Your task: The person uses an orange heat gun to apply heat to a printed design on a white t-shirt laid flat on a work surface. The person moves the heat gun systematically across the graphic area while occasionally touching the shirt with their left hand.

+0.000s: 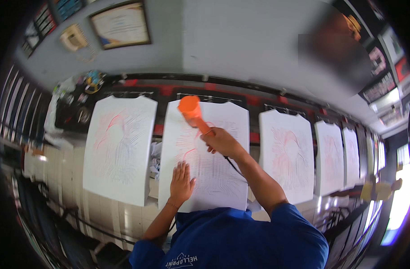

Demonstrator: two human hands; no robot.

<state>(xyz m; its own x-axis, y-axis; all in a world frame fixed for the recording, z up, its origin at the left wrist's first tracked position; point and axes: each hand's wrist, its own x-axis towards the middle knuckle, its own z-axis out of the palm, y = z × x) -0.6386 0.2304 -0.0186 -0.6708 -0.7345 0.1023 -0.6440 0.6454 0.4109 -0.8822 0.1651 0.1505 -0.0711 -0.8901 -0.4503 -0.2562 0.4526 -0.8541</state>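
My right hand grips the handle of an orange hair dryer, held over the upper part of a white T-shirt. From below that hand a black cord runs along my forearm. The shirt is spread flat on a board in front of me and bears a printed pattern of fine red and dark lines, partly covered by the dryer and my hands. My left hand lies flat on the shirt's left side, fingers stretched out, holding nothing.
More printed white T-shirts lie on boards in the same row: one to the left, several to the right. Behind them runs a dark rail along a grey wall. Small items and a plastic bag sit at the far left.
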